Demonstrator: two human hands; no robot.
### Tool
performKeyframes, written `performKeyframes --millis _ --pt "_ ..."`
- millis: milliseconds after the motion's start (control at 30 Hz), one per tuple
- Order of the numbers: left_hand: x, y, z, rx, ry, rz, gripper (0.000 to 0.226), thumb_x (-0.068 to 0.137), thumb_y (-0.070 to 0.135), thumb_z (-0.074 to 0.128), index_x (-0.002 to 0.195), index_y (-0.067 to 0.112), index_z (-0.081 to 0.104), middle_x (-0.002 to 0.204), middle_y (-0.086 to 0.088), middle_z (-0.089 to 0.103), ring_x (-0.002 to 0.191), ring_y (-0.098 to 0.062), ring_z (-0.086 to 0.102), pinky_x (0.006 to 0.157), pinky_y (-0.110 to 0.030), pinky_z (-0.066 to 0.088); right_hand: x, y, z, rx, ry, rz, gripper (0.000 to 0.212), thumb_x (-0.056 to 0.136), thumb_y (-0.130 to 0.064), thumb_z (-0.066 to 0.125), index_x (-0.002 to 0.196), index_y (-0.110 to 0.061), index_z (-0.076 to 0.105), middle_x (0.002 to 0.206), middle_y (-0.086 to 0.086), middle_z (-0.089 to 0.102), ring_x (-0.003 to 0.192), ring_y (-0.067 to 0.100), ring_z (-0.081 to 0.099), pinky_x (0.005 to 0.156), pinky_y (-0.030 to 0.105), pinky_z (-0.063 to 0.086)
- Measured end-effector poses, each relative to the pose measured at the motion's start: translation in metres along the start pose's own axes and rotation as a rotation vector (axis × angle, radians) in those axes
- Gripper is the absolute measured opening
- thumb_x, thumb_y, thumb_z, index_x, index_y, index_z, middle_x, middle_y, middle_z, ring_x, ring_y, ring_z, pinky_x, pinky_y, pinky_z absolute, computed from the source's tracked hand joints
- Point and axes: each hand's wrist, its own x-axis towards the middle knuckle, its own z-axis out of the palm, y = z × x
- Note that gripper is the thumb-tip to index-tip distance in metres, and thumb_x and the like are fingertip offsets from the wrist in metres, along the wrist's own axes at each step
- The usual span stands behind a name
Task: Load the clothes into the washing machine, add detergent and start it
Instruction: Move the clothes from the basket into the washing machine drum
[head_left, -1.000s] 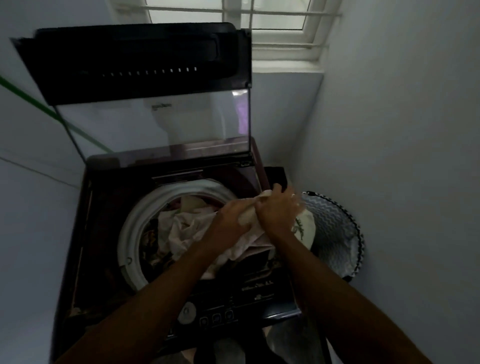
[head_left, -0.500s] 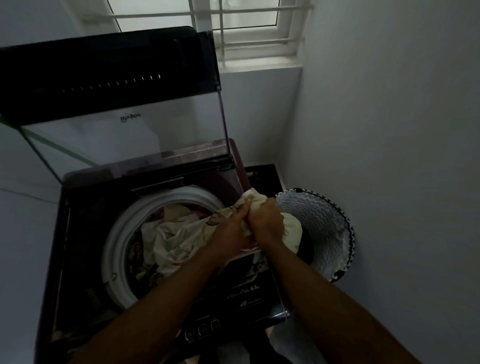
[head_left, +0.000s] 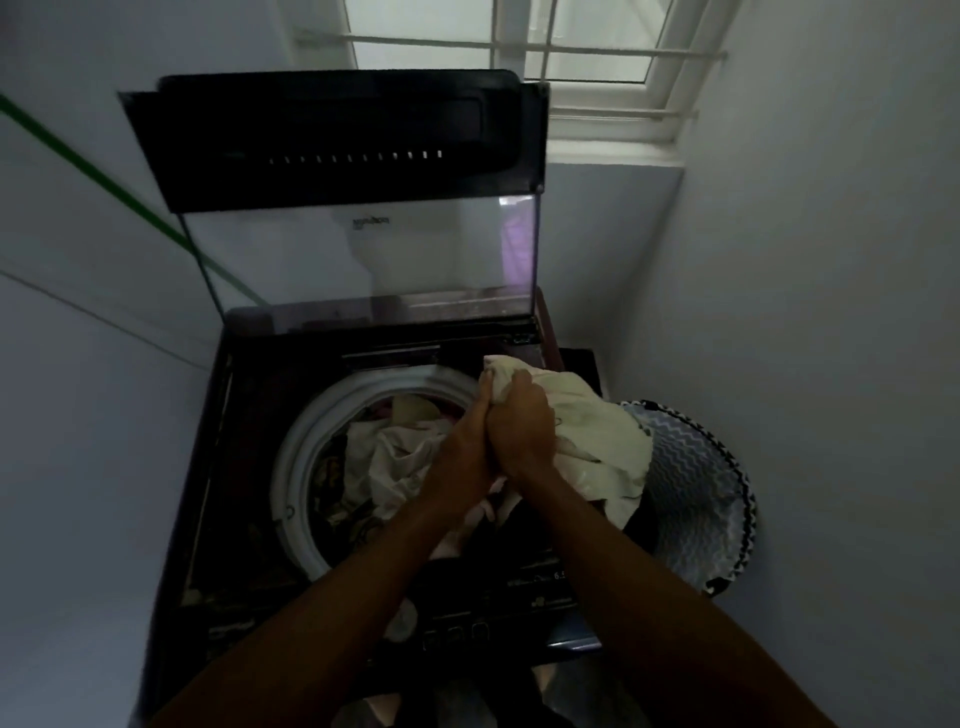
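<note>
A dark top-loading washing machine (head_left: 249, 467) stands in front of me with its glass lid (head_left: 363, 249) raised. Its round white drum rim (head_left: 296, 467) encircles several crumpled pale clothes (head_left: 395, 457). Over the drum's right edge my left hand (head_left: 462, 447) and my right hand (head_left: 519, 426) press together, both gripping a bunched cream-white garment (head_left: 597, 431). The cloth hangs from my hands to the right, over the machine's edge toward the basket. The control panel (head_left: 483, 613) sits at the near edge under my forearms.
A zigzag-patterned laundry basket (head_left: 696, 499) stands right of the machine against the wall. Walls close in on both sides. A barred window (head_left: 519, 41) is behind the lid. A green line (head_left: 104, 182) runs along the left wall.
Both hands have gathered the cream garment tighter and lifted it a little higher above the drum's right edge. More of the cloth now hangs out to the right.
</note>
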Motion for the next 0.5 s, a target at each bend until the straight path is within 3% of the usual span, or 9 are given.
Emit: performKeyframes --millis 100,200,300,400,500 --pt "-0.004 -0.018 -0.031 -0.03 0.132 -0.006 0.075 0.094 0.021 0.06 0.154 0.022 0.016 0.138 0.014 0.033 0.126 0.0 0.04 0.091 0.01 0.019 -0.013 -0.035 0.013 0.171 -0.062 -0.05 0.031 0.099 -0.037 0.045 0.116 -0.012 0.05 0.109 0.011 0.061 0.098 0.03 0.061 0.078 0.032 0.039" --pt "-0.016 -0.041 -0.06 0.011 0.209 -0.039 0.074 0.093 0.029 0.06 0.154 0.028 0.02 0.149 0.012 0.033 0.132 0.001 0.036 0.099 0.005 0.02 -0.025 -0.059 0.037 0.276 -0.139 -0.124 0.029 0.096 -0.034 0.05 0.114 -0.011 0.051 0.108 0.011 0.062 0.098 0.027 0.061 0.078 0.029 0.039" --pt "-0.036 -0.067 -0.08 0.028 0.25 -0.114 0.069 0.093 0.023 0.061 0.152 0.029 0.025 0.137 0.017 0.038 0.123 0.005 0.037 0.092 0.006 0.023 -0.039 -0.067 0.074 0.255 -0.278 -0.216 0.03 0.094 -0.029 0.052 0.114 -0.008 0.053 0.108 0.011 0.062 0.098 0.025 0.062 0.079 0.027 0.044" --pt "-0.055 -0.1 -0.095 0.058 0.101 -0.194 0.061 0.094 0.028 0.051 0.15 0.029 0.031 0.14 0.008 0.046 0.126 -0.006 0.045 0.101 -0.017 0.04 -0.051 -0.059 0.111 0.104 -0.504 -0.288 0.045 0.082 -0.028 0.058 0.121 -0.007 0.05 0.117 0.014 0.057 0.107 0.029 0.057 0.088 0.04 0.049" --pt "-0.06 -0.136 -0.102 0.148 -0.074 -0.181 0.054 0.091 0.022 0.046 0.144 0.03 0.043 0.146 -0.002 0.048 0.132 -0.018 0.047 0.111 -0.041 0.04 -0.062 -0.042 0.136 0.015 -0.644 -0.229 0.044 0.084 -0.026 0.062 0.125 -0.011 0.054 0.125 0.012 0.057 0.115 0.03 0.055 0.095 0.039 0.047"
